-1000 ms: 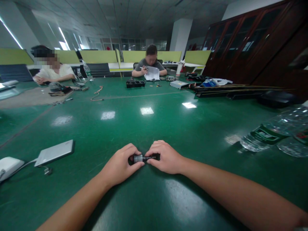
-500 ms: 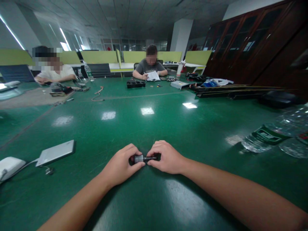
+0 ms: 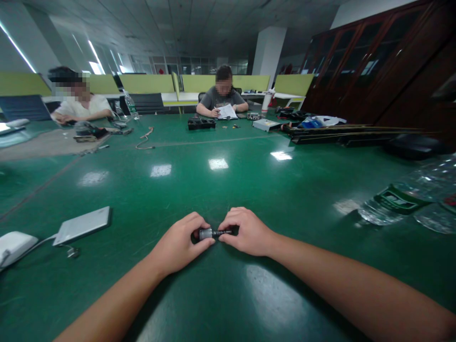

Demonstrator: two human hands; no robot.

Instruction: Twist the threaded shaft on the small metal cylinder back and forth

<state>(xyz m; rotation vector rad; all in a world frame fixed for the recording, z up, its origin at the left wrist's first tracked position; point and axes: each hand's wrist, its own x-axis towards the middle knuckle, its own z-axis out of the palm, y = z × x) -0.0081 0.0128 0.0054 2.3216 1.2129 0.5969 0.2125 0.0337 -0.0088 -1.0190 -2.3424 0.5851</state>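
Just above the green tabletop, or resting on it, a small silver cylinder with a dark ribbed shaft (image 3: pixel 205 233) lies sideways between my hands. My left hand (image 3: pixel 180 244) is closed around the cylinder end, thumb below and fingers above. The fingers and thumb of my right hand (image 3: pixel 247 232) are curled around the shaft end, which points right. Part of the cylinder's left end is hidden by my left hand, and the shaft's tip is partly covered by my right.
A silver flat box (image 3: pixel 83 225) with a cable and a white device (image 3: pixel 16 248) lie to the left. Water bottles (image 3: pixel 395 202) stand at right. Across the table (image 3: pixel 185 185) are a black tray (image 3: pixel 201 124), long dark bars (image 3: pixel 320 137) and two seated people.
My right hand has shifted very slightly; both hands keep the same hold. The cylinder and shaft stay in nearly the same place.
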